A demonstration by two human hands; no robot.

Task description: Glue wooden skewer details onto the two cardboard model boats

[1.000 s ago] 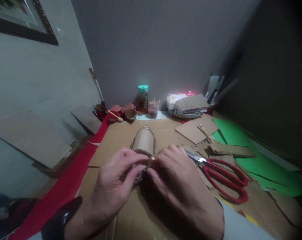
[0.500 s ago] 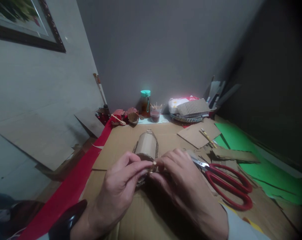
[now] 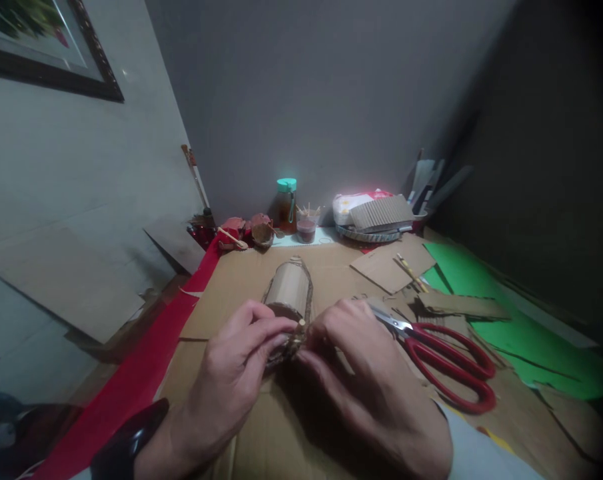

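Observation:
A small cardboard model with a rounded, ridged top lies on the cardboard sheet in front of me. At its near end, the thumb and forefinger of my left hand pinch the rough dark edge. A short pale stick end pokes up beside those fingertips. My right hand is curled, its thumb and fingertips drawn together at the right side of the same edge. What they pinch is hidden. Scissors with red handles lie just right of my right hand, blades partly behind it.
Cardboard offcuts, a pencil and a green sheet lie to the right. Along the wall stand a bottle with a teal lid, a cup with sticks, reddish-brown pieces and a loaded tray.
My right fingertips have drawn slightly away from the stick end, baring more of the dark edge between the hands. The whole view has shifted a little.

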